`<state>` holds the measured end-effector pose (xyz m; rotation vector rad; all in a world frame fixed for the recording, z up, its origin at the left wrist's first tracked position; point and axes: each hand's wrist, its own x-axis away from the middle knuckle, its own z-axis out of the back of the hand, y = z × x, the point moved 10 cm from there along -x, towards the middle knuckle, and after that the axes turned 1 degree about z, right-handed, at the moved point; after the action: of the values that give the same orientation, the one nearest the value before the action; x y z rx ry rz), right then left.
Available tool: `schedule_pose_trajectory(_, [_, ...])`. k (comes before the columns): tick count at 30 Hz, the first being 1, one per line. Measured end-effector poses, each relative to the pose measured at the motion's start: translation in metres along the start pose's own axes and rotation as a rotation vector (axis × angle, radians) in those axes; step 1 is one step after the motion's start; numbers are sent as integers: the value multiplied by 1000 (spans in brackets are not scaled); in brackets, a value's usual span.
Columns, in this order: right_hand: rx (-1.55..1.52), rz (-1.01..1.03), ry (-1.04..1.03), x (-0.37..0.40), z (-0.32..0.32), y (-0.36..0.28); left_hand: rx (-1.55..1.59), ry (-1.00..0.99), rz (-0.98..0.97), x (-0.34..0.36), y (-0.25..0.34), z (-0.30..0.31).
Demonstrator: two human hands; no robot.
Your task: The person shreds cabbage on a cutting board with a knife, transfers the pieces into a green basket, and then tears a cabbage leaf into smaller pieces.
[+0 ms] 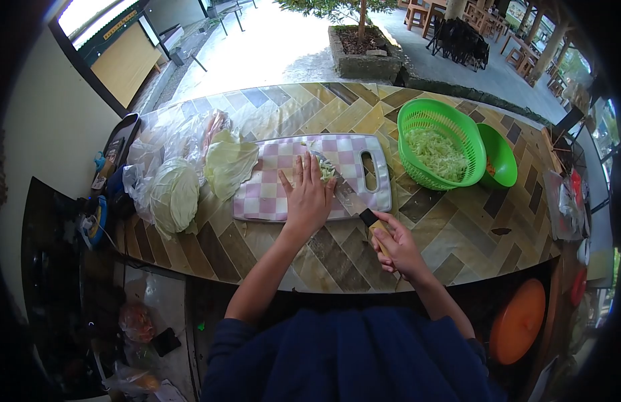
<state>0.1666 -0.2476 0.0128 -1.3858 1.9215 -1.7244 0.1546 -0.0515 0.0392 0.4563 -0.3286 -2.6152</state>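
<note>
At the left end of a surface [457, 231] patterned in herringbone, a dark tray [127, 130] lay near the edge, with clear plastic bags [141, 157] bunched beside it. A pale cabbage [174, 194] rested against the bags, and a loose cabbage leaf [230, 164] lay just to its right, reaching the side of a pink-and-white checked cutting board [257, 201]. On the board, a person's left hand [309, 201] lay palm down, its fingers stretched out and slightly apart; what was beneath the palm could not be told. Cut cabbage [327, 169] showed in a small heap just beside those fingers, toward the middle of the board. A knife [350, 194] slanted from the heap across the board's near edge, and the person's right hand [399, 249] held it, fingers clamped around the yellowish handle. Farther right, apart from the board, a bright green basket [447, 120] with slotted sides held a mound of shredded cabbage [436, 155]. A green bowl [504, 151] stood just behind its right side, orange pieces [490, 169] partly visible inside. Below the surface, at far right, was a round orange object [518, 321].
</note>
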Motion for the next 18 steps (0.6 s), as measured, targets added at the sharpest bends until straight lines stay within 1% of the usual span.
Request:
schedule_pose_trajectory(2, [-1, 23, -10, 6, 2, -17, -33, 34, -26, -7, 13, 16])
schedule_pose_trajectory(7, [17, 137, 4, 29, 23, -71, 82, 109, -114, -40, 68, 55])
schedule_pose_trajectory(13, [35, 242, 125, 65, 88, -121, 92, 160, -255, -78, 162, 57])
schedule_pose_trajectory(16, [136, 276, 237, 80, 131, -140, 214, 116, -351, -99, 206, 40])
schedule_pose_trajectory(17, [239, 288, 250, 85, 150, -148, 245, 58, -380, -108, 217, 30])
schedule_pose_trajectory(18, [441, 377, 322, 91, 165, -161, 246, -27, -396, -116, 224, 18])
